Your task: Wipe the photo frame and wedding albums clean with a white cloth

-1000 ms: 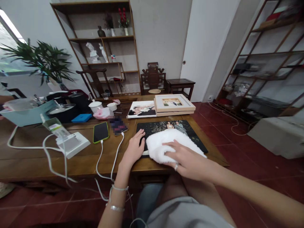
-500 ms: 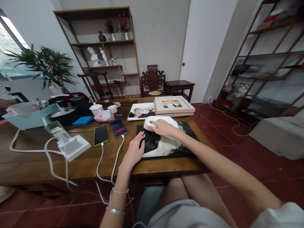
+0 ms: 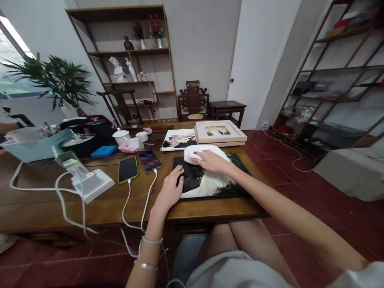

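A dark photo print [image 3: 207, 182] lies flat on the wooden table [image 3: 90, 204] in front of me. My right hand [image 3: 211, 161] presses a white cloth [image 3: 198, 152] onto the far edge of the print, fingers curled over the cloth. My left hand [image 3: 171, 188] rests flat on the print's left edge, fingers spread, holding it down. Both forearms reach out from the bottom of the view.
Beyond the print lie another photo [image 3: 179, 140] and a stack of light wooden frames [image 3: 220, 133]. Two phones [image 3: 127, 168] on white cables, a white box [image 3: 93, 183], cups, a pot and a blue tray sit to the left. Shelves stand behind and at right.
My right hand has carried the cloth from the near edge of the print to its far edge, uncovering the picture. My left hand has stayed on the left edge.
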Motion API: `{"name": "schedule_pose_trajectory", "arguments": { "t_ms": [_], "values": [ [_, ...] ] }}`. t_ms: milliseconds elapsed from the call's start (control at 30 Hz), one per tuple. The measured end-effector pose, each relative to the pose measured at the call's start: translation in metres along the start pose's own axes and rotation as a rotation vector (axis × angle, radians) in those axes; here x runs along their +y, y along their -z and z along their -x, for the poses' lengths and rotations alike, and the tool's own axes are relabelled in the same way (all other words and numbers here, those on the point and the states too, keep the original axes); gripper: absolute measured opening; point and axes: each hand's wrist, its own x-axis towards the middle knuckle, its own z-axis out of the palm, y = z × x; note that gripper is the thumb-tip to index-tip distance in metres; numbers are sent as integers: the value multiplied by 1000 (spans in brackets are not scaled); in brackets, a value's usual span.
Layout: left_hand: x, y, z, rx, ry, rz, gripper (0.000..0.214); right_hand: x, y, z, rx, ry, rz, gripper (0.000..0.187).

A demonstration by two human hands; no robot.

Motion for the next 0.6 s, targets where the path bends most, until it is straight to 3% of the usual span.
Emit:
{"name": "schedule_pose_trajectory", "arguments": {
  "t_ms": [133,233,433,600],
  "values": [
    [2,0,0,-15,30,-2,34,23,4,22,23,-37,28,33],
    [6,2,1,-33,69,24,38,20,4,23,34,1,30,33],
    [11,8,3,96,103,209,48,-27,-2,18,10,228,-19,26],
    [7,7,3,146,140,358,55,-67,-5,52,-2,316,-45,23]
  ]
}}
